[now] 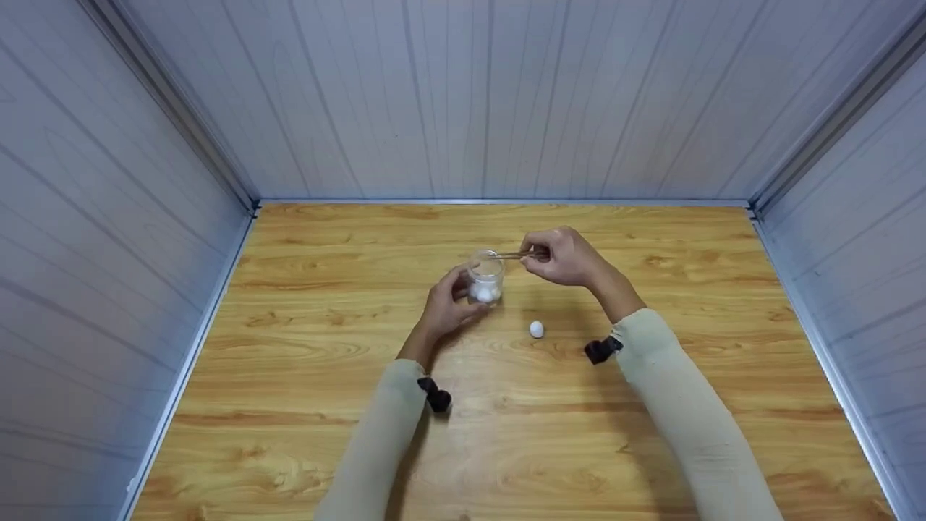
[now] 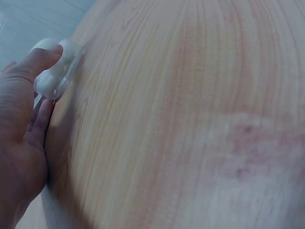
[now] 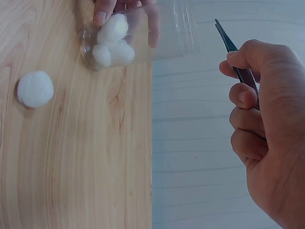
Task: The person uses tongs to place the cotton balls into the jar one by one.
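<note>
No text, label, brand, number or sign can be read anywhere.

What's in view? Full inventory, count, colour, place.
clear cup: 1, transparent plastic, mid-table, held upright by the left hand
cotton balls in cup: about 3, white, at the cup's bottom
loose cotton ball: 1, white, on the table near the cup, toward the person
tweezers: 1, dark metal, in the right hand, tips at the cup's rim, holding nothing
table: 1, light wood grain
enclosure walls: 3, pale grey panels, left, back, right
wrist cameras: 2, black, one on each wrist
sleeves: 2, beige, both forearms
left hand: 1, grips the cup
right hand: 1, pinches the tweezers
</note>
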